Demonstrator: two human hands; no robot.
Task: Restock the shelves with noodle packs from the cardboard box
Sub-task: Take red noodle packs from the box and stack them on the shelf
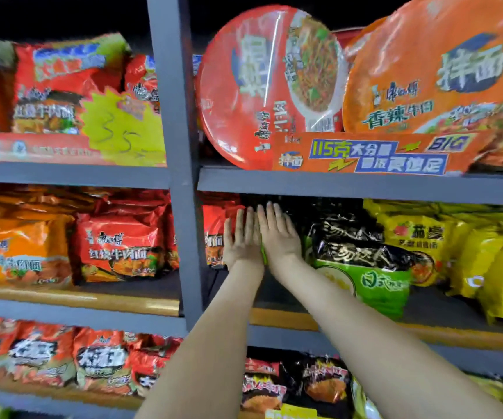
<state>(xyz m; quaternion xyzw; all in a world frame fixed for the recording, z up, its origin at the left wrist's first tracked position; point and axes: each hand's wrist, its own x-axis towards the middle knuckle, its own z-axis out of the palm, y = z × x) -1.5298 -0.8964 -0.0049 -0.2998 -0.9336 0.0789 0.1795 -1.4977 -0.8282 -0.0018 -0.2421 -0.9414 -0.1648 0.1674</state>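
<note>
**A:** What lay nearest the camera?

**B:** The lowest shelf, with red packs (99, 358) on the left and black packs (298, 379) on the right. Two bare forearms rose over them towards the middle shelf (443, 306).

**A:** And the hands?

**B:** Both were flat, fingers straight and close together, and they gripped nothing. The left hand (242, 241) and the right hand (279, 234) lay side by side, backs to the camera, pressed forward into the shelf.

**A:** Against what?

**B:** A noodle pack, mostly hidden. Only its thin green edge (264, 256) showed between the two hands. It sat on the middle shelf, just right of the grey upright post (180, 176).

**A:** Its neighbours?

**B:** A red pack (214, 237) was just beside the left hand, and a black-and-green pack (362, 261) beside the right. Yellow packs (486, 267) lay further right. Left of the post stood another red pack (120, 246) and an orange pack (20, 249).

**A:** Above?

**B:** On the upper shelf a red bowl (262, 86) and an orange bowl (437, 71) leaned on edge behind an orange banner (374, 152). Left of the post was a yellow star tag (123, 128).
</note>
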